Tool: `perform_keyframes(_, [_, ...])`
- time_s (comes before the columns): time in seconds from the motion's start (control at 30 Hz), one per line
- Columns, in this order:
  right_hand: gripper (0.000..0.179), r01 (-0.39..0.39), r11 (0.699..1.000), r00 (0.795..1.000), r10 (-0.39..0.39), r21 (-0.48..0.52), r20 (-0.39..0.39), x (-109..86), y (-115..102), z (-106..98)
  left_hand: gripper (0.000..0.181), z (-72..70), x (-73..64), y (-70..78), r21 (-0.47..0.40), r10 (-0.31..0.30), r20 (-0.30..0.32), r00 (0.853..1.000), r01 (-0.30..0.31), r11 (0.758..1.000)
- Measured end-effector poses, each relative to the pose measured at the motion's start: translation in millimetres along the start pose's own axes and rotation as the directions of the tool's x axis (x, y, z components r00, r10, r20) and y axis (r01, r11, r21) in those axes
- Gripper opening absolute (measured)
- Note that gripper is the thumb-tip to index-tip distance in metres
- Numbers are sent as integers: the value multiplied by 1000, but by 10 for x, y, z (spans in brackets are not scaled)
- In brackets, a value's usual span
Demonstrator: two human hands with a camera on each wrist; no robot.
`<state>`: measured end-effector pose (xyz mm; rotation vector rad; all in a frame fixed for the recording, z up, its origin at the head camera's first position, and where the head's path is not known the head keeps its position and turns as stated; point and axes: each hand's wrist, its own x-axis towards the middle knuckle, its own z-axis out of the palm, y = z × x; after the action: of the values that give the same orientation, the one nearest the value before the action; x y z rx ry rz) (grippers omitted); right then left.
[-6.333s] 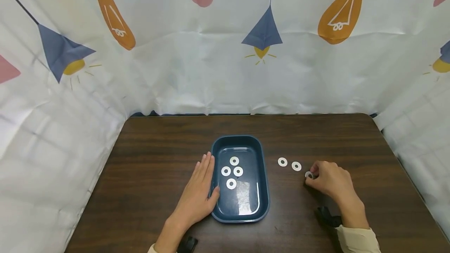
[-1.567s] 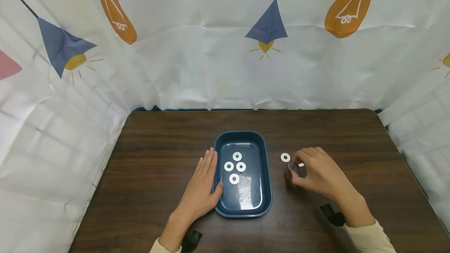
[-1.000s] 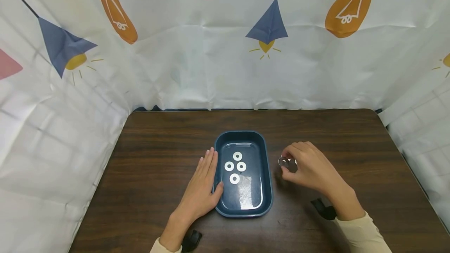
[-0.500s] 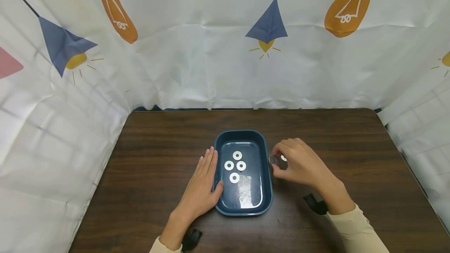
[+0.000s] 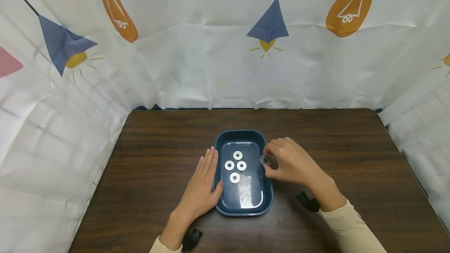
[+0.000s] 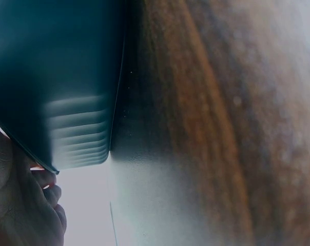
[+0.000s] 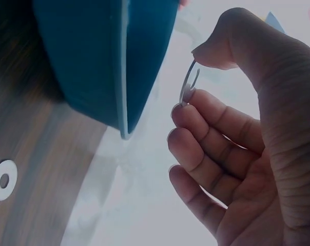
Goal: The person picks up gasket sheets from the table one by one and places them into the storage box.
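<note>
Flat and straight-fingered, my left hand (image 5: 197,192) rests along the left side of a dark blue tray (image 5: 244,211). The left wrist view shows the tray's ribbed outer wall (image 6: 78,128) with fingers beside it. My right hand (image 5: 293,163) pinches a thin round washer (image 5: 265,160) at the tray's right rim. In the right wrist view that washer (image 7: 187,84) stands nearly edge-on between thumb and fingertips, looking grey and glassy. Several white washers (image 5: 234,177) lie flat on the tray's floor, toward its far half.
Another white washer (image 7: 4,180) lies on the brown wood-grain table (image 5: 158,147), with a sliver of one more at the right wrist view's edge; my right hand hides them from the head view. A patterned white curtain (image 5: 211,69) hangs behind the table.
My right hand has picked a washer off the table on the right and carried it left, past the other loose washers, to the tray's right rim. My left hand keeps its place.
</note>
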<state>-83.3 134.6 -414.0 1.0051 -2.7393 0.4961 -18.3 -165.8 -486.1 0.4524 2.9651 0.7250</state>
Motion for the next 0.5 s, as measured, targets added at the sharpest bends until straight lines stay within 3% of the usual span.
perform_keyframes(0.5, [19,19,1000,999,-19,2,40,129,-87,-1,93,-1,-5,-11,-7,3,5,1000,-3,1000])
